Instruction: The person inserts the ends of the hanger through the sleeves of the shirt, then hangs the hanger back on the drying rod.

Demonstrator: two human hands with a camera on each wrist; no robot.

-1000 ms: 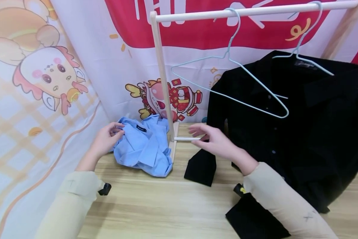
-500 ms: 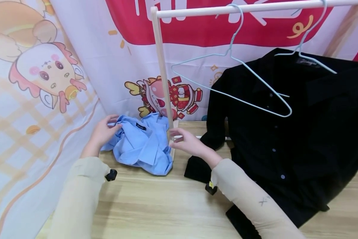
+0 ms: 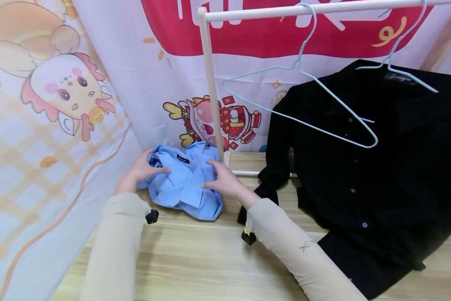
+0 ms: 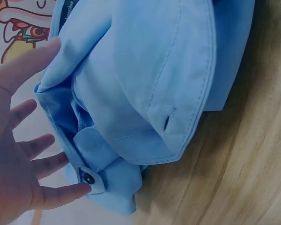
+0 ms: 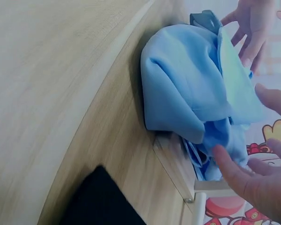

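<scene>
A light blue shirt (image 3: 184,184) with a dark collar label lies bunched on the wooden table, left of the rack's post. My left hand (image 3: 140,169) is at its left side, fingers spread and the thumb over the cloth. In the left wrist view the fingertips sit right at the fabric by a dark button (image 4: 88,178). On the other side, my right hand (image 3: 225,179) has its fingers apart at the shirt's right edge. The right wrist view shows one finger overlapping the lower folds, with the thumb by the collar part.
A wooden rack's white rail (image 3: 263,13) carries a bare pale-blue hanger (image 3: 298,69) and, to the right, a black shirt (image 3: 376,167) on another hanger. Its sleeves reach the table (image 3: 195,259). A printed cloth (image 3: 108,37) covers the wall behind and at left.
My right hand has moved left from beside the black sleeve to the blue shirt. The left hand has shifted slightly over the shirt's left side. The shirt itself stays in place.
</scene>
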